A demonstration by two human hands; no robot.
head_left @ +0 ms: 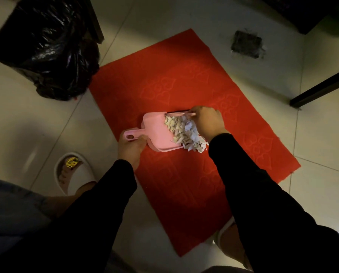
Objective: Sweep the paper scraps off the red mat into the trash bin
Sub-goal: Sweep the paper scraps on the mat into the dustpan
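Black sleeves fill the bottom of the frame, nearest to me, running up to both hands at the centre. Working left to right: the trash bin lined with a crinkled black plastic bag (44, 46) stands at upper left, just off the corner of the red patterned mat (184, 85). Lower left, I see a white slipper (74, 172) on the pale tiled floor (322, 154). My left hand (131, 148) curls around the handle of the small pink plastic dustpan (156, 133), which rests on the mat near the centre. The white torn paper scraps (184, 133) sit heaped in the pan's mouth, a few spilling over its lip onto the mat. My right hand (208, 121) grips a thin pink brush handle (184, 114) at the heap's far side, pressing the scraps in.

I judge the gathering step nearly done. Next I would nudge the last scraps inside, then lift the pan level and carry it to the upper left, tipping over the bin.
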